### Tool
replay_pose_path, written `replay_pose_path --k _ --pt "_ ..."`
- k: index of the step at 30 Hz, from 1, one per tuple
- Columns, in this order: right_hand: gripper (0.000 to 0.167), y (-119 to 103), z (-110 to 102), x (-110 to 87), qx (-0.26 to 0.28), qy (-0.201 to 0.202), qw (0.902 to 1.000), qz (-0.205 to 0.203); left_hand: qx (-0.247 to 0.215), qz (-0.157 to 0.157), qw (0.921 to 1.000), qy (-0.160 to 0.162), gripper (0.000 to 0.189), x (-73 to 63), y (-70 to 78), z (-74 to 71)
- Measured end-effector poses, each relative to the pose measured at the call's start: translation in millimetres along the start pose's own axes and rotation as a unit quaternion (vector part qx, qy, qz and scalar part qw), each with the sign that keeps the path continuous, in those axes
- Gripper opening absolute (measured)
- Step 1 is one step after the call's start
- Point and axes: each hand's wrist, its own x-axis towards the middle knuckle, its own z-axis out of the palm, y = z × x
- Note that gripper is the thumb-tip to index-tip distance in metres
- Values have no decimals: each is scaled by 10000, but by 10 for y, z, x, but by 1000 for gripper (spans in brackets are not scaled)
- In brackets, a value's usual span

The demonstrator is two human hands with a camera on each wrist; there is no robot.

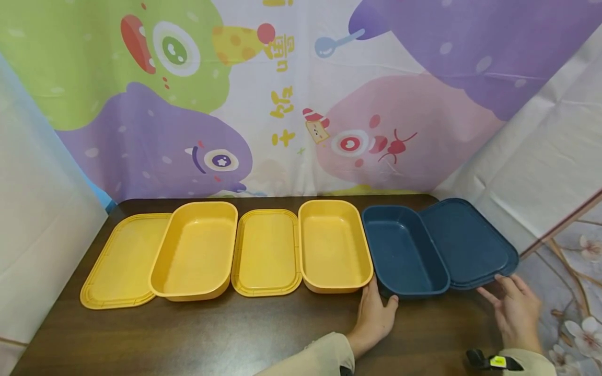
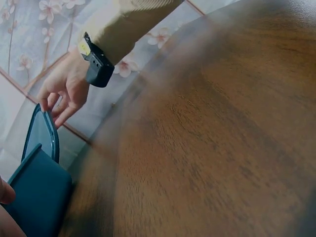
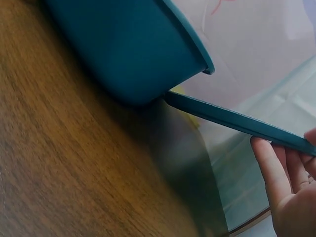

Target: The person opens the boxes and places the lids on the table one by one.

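At the right end of a row stands a dark blue container (image 1: 406,256), with its matching lid (image 1: 470,243) tilted beside it. My right hand (image 1: 519,308) pinches the lid's near right corner, and the right wrist view shows fingers (image 3: 271,168) under the rim. The lid's inner edge is low beside the container, its outer edge raised off the table. My left hand (image 1: 373,318) reaches to the near corners of the blue container and the small yellow container (image 1: 334,245). Its thumb is near the blue wall; the fingertips are partly hidden between the two containers.
Left of these lie a small yellow lid (image 1: 267,253), a larger yellow container (image 1: 197,250) and a larger yellow lid (image 1: 124,261), all on the dark wooden table (image 1: 211,334). A cartoon-printed curtain (image 1: 282,172) hangs behind. The blue lid overhangs the table's right edge.
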Motion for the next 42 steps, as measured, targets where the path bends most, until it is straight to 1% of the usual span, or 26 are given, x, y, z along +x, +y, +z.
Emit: replay_pose_path --k 4,7,11,16,19,22,24,27,29,30,31,34,36,39,41,42 --pt "15 1 -8 18 -142 157 9997 131 -8 -16 10000 9 71 3 4 -1" --pt "18 -6 -14 24 -303 259 9989 264 0 -24 10000 10 71 5 5 0" --pt "26 -7 -23 35 -727 346 9959 405 -7 -24 10000 9 72 4 3 -1" --pt "32 8 -15 48 -1404 402 9881 487 -11 -17 10000 33 72 -1 4 -7" --pt "33 27 -16 59 -1954 432 9782 560 8 -23 10000 49 72 -1 5 -7" --pt "34 48 -30 74 -2423 379 9673 651 15 -41 10000 51 72 0 6 -8" --pt "32 58 -31 88 -2577 371 9628 725 7 -53 10000 42 73 -1 9 -9" --pt "21 75 -33 96 -3011 304 9508 662 -8 -58 10000 19 72 -4 13 -11" --pt "11 86 -38 98 -3382 231 9390 583 -9 -65 10000 -2 72 -7 15 -11" --pt "10 90 -41 98 -3600 182 9312 546 -9 -70 10000 -5 72 -8 15 -12" --pt "11 95 -43 97 -3805 139 9233 500 -11 -70 10000 -5 72 -10 16 -13" --pt "18 96 -47 103 -4227 82 9050 468 -4 -66 10000 3 72 -12 15 -16" --pt "16 93 -50 105 -4366 90 8982 512 -5 -62 10000 6 72 -12 14 -17" --pt "12 86 -66 106 -4461 84 8929 597 -14 -60 10000 -5 73 -12 12 -19" --pt "14 82 -70 103 -4478 93 8917 656 -11 -59 10000 -6 73 -11 10 -18" --pt "16 82 -73 103 -4532 109 8886 696 -9 -53 10000 1 73 -11 9 -18"
